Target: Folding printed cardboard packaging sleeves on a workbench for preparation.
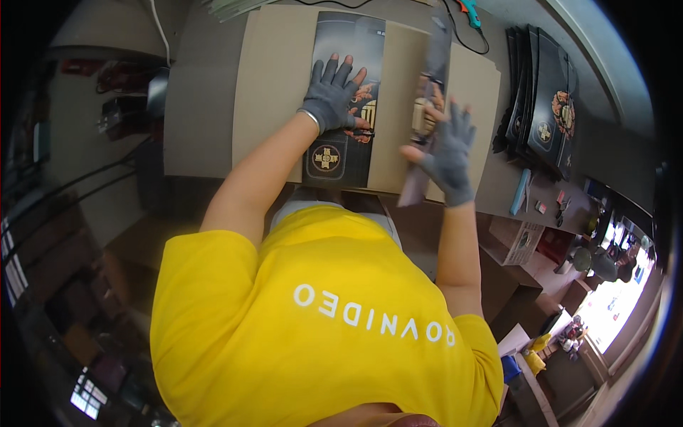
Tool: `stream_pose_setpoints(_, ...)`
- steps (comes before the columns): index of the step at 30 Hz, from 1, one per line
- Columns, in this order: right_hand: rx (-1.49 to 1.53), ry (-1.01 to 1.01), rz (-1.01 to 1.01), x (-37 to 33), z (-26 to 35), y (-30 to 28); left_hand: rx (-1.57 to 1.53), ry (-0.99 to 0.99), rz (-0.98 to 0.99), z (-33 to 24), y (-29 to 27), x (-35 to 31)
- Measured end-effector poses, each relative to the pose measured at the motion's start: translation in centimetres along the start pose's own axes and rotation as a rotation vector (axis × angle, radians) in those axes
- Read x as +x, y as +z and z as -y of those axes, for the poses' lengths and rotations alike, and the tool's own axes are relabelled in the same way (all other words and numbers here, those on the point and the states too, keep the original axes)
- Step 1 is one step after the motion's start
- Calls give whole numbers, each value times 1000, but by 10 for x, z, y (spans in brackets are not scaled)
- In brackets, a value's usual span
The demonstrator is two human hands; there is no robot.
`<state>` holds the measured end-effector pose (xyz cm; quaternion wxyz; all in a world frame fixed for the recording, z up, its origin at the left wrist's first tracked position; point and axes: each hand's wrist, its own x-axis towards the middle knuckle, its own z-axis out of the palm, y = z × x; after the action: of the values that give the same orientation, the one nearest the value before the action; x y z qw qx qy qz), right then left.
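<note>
My left hand (331, 94), in a grey glove with bare fingertips, lies flat with fingers spread on a black printed card panel (340, 53). The panel has a food picture and a round gold emblem. To its right a second printed strip (438, 50) stands up at an angle, smeared by motion. My right hand (451, 153), gloved alike, is against or just beside that strip, fingers stretched and thumb apart. Whether the two printed pieces are joined cannot be told. Beneath them lies plain brown cardboard (274, 71) on the table.
A stack of black printed sheets (544, 107) lies at the table's right. Close to it are a light blue tool (521, 192) and scissors (563, 211). A teal glue gun (469, 13) with a black cable is at the far edge. Cardboard boxes (516, 240) stand below right.
</note>
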<state>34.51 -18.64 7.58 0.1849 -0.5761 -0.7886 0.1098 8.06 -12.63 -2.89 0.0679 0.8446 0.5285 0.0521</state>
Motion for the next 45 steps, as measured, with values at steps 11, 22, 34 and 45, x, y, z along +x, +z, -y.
stream_pose_setpoints(11, -184, -3, 143, 1, -18, 92, -11, -105, 204, -9, -17, 7)
stream_pose_setpoints(22, -230, 52, 263, 13, 8, 77, 59, -187, 235, -18, -19, 12)
stream_pose_setpoints(34, -269, 51, 293, 14, 5, 77, 74, -190, 293, -21, -23, 12)
stream_pose_setpoints(45, -249, 48, 263, 11, 0, 82, 224, -111, 372, -27, -34, 2)
